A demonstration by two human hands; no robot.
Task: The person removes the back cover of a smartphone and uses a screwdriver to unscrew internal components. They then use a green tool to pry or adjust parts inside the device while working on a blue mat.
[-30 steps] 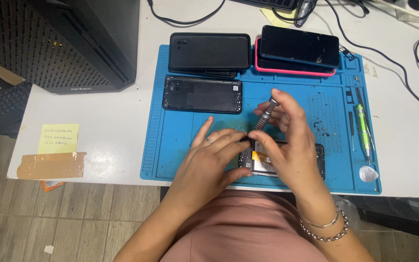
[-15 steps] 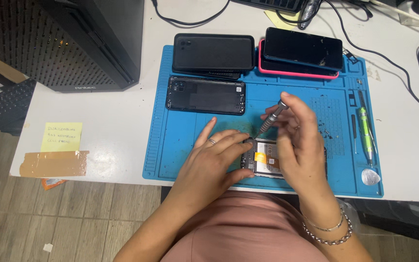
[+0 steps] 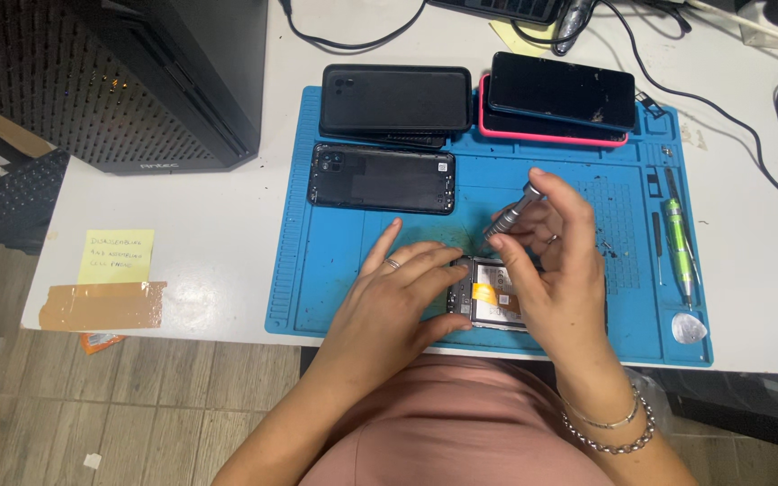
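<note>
Two bare hands are working over a blue silicone repair mat [image 3: 335, 297] lying on a white desk [image 3: 209, 234]. Left hand [image 3: 398, 292] is pressing flat, fingers spread, on the edge of an opened phone with exposed yellow-labelled battery [image 3: 490, 301], which is sitting at the mat's 6 o'clock edge. Right hand [image 3: 558, 270] is pinching a slim grey metal precision screwdriver [image 3: 512, 216], tilted, tip pointing down at the opened phone's top.

At the mat's 12 o'clock: a black phone in a matte case [image 3: 395, 99] and a dark phone stacked on a pink-cased one [image 3: 558, 108]. Just below, a removed black back cover [image 3: 380, 177] is lying flat. At 3 o'clock, a green-handled tool [image 3: 677, 238] and a pale triangular pick [image 3: 688, 328].

At the desk's 9 o'clock: a square yellow handwritten sticky note [image 3: 115, 256], with a strip of brown tape [image 3: 101, 306] directly beneath it.
</note>
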